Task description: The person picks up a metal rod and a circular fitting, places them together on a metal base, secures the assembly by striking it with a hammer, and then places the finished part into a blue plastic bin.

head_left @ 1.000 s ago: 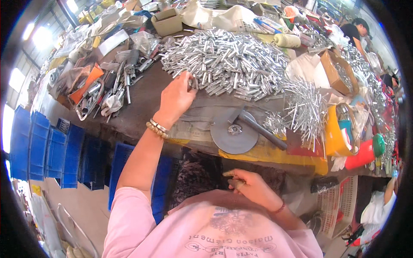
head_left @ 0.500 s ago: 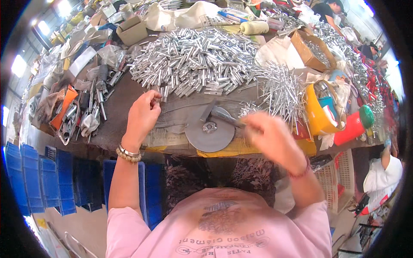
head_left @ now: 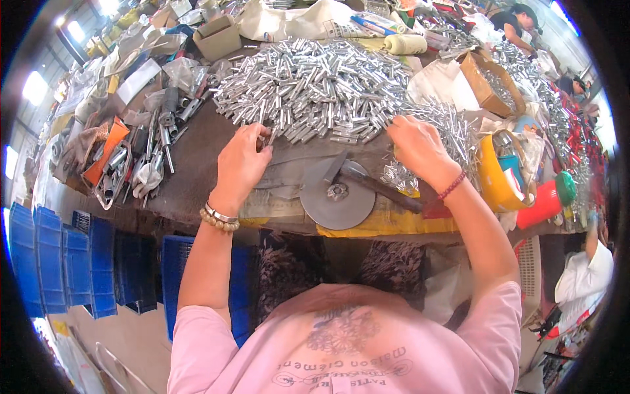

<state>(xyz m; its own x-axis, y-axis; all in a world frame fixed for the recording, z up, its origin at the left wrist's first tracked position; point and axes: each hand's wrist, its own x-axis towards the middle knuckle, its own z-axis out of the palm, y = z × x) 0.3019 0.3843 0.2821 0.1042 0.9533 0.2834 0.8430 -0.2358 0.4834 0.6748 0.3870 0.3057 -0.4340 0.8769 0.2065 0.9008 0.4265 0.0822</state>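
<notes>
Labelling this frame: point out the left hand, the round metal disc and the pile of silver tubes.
left hand (head_left: 241, 164), head view, back of hand.
round metal disc (head_left: 337, 197), head view, flat face near hub.
pile of silver tubes (head_left: 315, 85), head view, middle of heap.

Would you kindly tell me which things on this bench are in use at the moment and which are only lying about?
In use:
- left hand
- right hand
- pile of silver metal tubes
- round metal disc

Lying about:
- cardboard box
- yellow container
- blue crates
- orange tool
</notes>
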